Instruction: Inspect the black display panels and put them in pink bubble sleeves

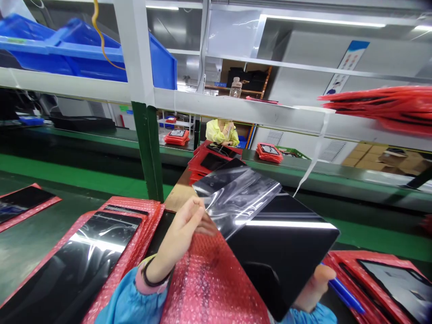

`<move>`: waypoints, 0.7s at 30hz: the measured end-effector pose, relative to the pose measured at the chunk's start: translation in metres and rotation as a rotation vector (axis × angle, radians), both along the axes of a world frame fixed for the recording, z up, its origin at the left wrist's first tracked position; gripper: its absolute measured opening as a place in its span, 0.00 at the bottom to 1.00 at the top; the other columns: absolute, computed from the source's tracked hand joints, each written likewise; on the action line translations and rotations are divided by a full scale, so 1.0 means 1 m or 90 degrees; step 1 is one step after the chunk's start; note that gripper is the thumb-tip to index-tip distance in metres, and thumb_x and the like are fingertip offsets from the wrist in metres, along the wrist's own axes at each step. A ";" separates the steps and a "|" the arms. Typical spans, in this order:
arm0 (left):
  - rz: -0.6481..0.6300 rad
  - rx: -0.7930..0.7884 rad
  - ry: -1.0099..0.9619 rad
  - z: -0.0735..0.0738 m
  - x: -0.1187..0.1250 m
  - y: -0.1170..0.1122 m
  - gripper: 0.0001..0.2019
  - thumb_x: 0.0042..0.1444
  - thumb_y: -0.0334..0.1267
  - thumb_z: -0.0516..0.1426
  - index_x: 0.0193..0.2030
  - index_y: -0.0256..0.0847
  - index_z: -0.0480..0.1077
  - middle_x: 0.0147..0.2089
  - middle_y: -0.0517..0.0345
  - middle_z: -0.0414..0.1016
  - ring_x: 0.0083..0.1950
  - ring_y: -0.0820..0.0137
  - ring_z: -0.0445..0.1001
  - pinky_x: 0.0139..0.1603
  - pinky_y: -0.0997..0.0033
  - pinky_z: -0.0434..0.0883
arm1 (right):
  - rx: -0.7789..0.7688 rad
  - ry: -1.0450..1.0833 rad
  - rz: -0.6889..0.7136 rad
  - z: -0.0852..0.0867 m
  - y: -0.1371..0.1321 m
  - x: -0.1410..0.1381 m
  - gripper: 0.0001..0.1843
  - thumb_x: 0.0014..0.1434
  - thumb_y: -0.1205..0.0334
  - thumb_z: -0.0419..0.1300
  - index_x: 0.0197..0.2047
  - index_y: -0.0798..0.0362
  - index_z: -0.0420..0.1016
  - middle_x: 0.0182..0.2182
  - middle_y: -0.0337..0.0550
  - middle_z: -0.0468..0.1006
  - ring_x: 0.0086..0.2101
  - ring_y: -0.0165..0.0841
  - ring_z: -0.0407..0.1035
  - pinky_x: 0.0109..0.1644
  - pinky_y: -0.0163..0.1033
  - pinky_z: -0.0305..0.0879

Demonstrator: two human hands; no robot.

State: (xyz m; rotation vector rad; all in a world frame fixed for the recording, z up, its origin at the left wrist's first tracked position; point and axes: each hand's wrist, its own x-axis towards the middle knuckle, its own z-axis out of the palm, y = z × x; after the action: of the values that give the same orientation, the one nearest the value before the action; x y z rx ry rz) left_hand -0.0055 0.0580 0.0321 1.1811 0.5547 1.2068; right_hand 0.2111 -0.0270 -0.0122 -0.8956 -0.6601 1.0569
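At centre, above the green surface (30, 243), we see a black panel (283, 256) held tilted, its far edge raised and its glossy face catching a strip of lamp light. The left hand (182, 236), in a blue sleeve with a dark band at the wrist, has its fingers (197, 211) closed narrowly on the near edge of a clear film (236, 198), which lifts off the panel's upper left part and creases upward. The right hand (313, 288) grips the panel at its lower right corner; only the thumb shows at the edge, and the other fingers are hidden behind the panel. Just below the panel and touching it lies a red bubble-wrap sleeve (209, 283). A blue pen (344, 294) lies just beside the right hand. To the left, further wrapped panels (87, 256) lie on the surface, another (23, 202) lies well apart at the far left, and one more (391, 279) lies at the right. Beyond the green post (150, 153), a co-worker in yellow (222, 132) sits at the far line. Blue bins (67, 45) stand on the upper shelf at left, and a stack of red sleeves (388, 108) rests on the shelf at right.
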 end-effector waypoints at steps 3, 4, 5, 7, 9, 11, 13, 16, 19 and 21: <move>0.026 -0.093 -0.190 0.003 0.004 0.003 0.07 0.57 0.39 0.61 0.33 0.41 0.67 0.31 0.65 0.69 0.30 0.78 0.71 0.31 0.82 0.71 | -0.030 0.043 -0.008 0.004 0.003 -0.006 0.30 0.41 0.26 0.60 0.40 0.34 0.82 0.38 0.41 0.84 0.49 0.55 0.73 0.55 0.59 0.68; 0.074 -0.109 -0.229 0.003 0.006 0.003 0.06 0.56 0.38 0.61 0.34 0.41 0.69 0.33 0.64 0.69 0.33 0.78 0.71 0.34 0.83 0.71 | -0.036 0.061 0.005 0.007 0.005 -0.010 0.29 0.42 0.27 0.60 0.39 0.36 0.83 0.37 0.42 0.84 0.48 0.55 0.74 0.54 0.59 0.68; 0.133 -0.118 -0.259 0.003 0.007 0.002 0.05 0.56 0.38 0.62 0.35 0.41 0.70 0.35 0.63 0.70 0.35 0.78 0.71 0.36 0.84 0.70 | -0.038 0.077 0.013 0.011 0.008 -0.016 0.29 0.43 0.27 0.60 0.39 0.37 0.83 0.38 0.43 0.84 0.49 0.54 0.73 0.55 0.59 0.67; 0.247 -0.113 -0.293 0.001 0.008 -0.002 0.05 0.56 0.38 0.62 0.37 0.41 0.72 0.37 0.63 0.69 0.38 0.78 0.71 0.40 0.84 0.70 | -0.025 0.088 0.001 0.021 0.011 -0.030 0.29 0.49 0.32 0.60 0.47 0.39 0.80 0.44 0.42 0.83 0.53 0.49 0.71 0.60 0.57 0.64; 0.317 -0.076 -0.301 0.000 0.007 -0.007 0.04 0.58 0.39 0.60 0.38 0.43 0.71 0.37 0.63 0.68 0.39 0.77 0.70 0.40 0.82 0.69 | 0.015 0.039 -0.018 0.032 0.011 -0.044 0.29 0.55 0.41 0.61 0.58 0.38 0.71 0.53 0.40 0.77 0.59 0.44 0.65 0.65 0.54 0.58; 0.352 -0.029 -0.306 -0.001 0.006 -0.013 0.04 0.60 0.41 0.58 0.39 0.45 0.69 0.38 0.63 0.67 0.41 0.75 0.70 0.42 0.78 0.70 | 0.047 -0.054 0.001 0.040 0.007 -0.055 0.34 0.55 0.50 0.64 0.64 0.38 0.62 0.62 0.38 0.67 0.64 0.41 0.56 0.68 0.52 0.52; 0.373 0.004 -0.311 -0.002 0.006 -0.020 0.05 0.61 0.43 0.57 0.39 0.46 0.68 0.39 0.62 0.66 0.43 0.73 0.69 0.44 0.75 0.70 | 0.048 -0.158 0.009 0.041 0.003 -0.060 0.41 0.53 0.56 0.67 0.67 0.37 0.56 0.67 0.35 0.59 0.66 0.41 0.51 0.68 0.50 0.52; 0.409 0.018 -0.310 -0.005 0.009 -0.032 0.05 0.61 0.43 0.57 0.40 0.46 0.69 0.39 0.61 0.63 0.42 0.73 0.67 0.41 0.78 0.69 | 0.020 -0.291 -0.068 0.035 -0.001 -0.059 0.49 0.48 0.58 0.70 0.68 0.35 0.51 0.68 0.33 0.55 0.66 0.42 0.49 0.69 0.49 0.50; 0.446 0.035 -0.313 -0.006 0.012 -0.040 0.06 0.58 0.42 0.60 0.38 0.45 0.69 0.36 0.62 0.62 0.35 0.76 0.64 0.35 0.81 0.68 | -0.003 -0.366 -0.129 0.029 0.000 -0.055 0.54 0.45 0.56 0.72 0.70 0.40 0.48 0.68 0.37 0.55 0.67 0.46 0.45 0.71 0.52 0.41; 0.444 0.031 -0.327 -0.004 0.012 -0.040 0.06 0.57 0.42 0.61 0.37 0.45 0.69 0.35 0.62 0.63 0.33 0.76 0.64 0.33 0.81 0.69 | -0.003 -0.364 -0.126 0.029 0.000 -0.054 0.53 0.47 0.56 0.71 0.70 0.40 0.47 0.68 0.36 0.55 0.68 0.45 0.43 0.70 0.51 0.44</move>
State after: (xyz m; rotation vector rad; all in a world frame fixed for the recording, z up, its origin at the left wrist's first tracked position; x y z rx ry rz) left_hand 0.0064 0.0177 0.0283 0.6693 0.5574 2.0484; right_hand 0.1571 -0.0266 0.0166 -1.2546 -1.0164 0.6206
